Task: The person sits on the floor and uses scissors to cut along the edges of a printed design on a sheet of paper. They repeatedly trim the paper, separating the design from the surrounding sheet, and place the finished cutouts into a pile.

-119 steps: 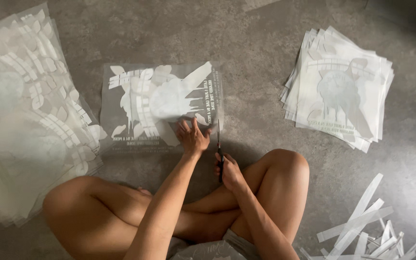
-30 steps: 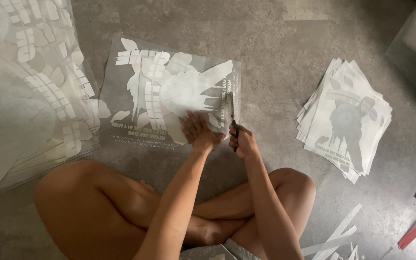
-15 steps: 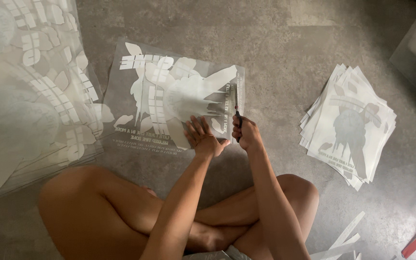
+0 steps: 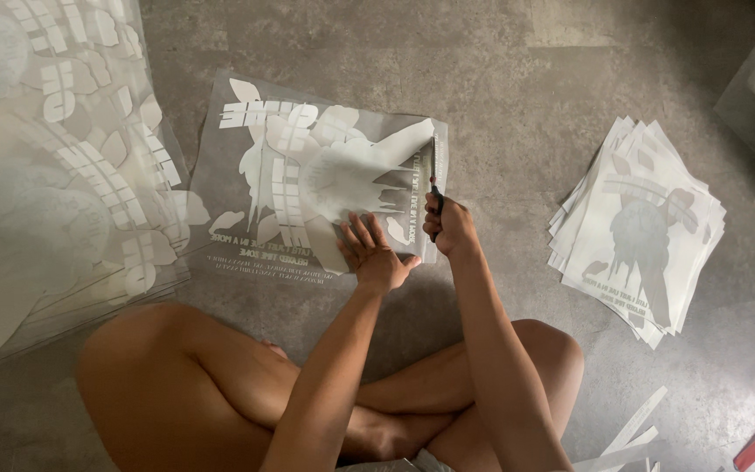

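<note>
Scissors (image 4: pixel 435 179) (right hand (image 4: pixel 450 225) grip closed around them) have advanced up the sheet (image 4: pixel 308 175); left hand (image 4: pixel 376 253) flat.

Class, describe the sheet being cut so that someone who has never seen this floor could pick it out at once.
On the grey floor, between a long film roll at the left and a stack of cut prints at the right, one sheet lies before the crossed legs. The left hand presses it while the right hand runs scissors along its right edge; it alone lies single.
</note>
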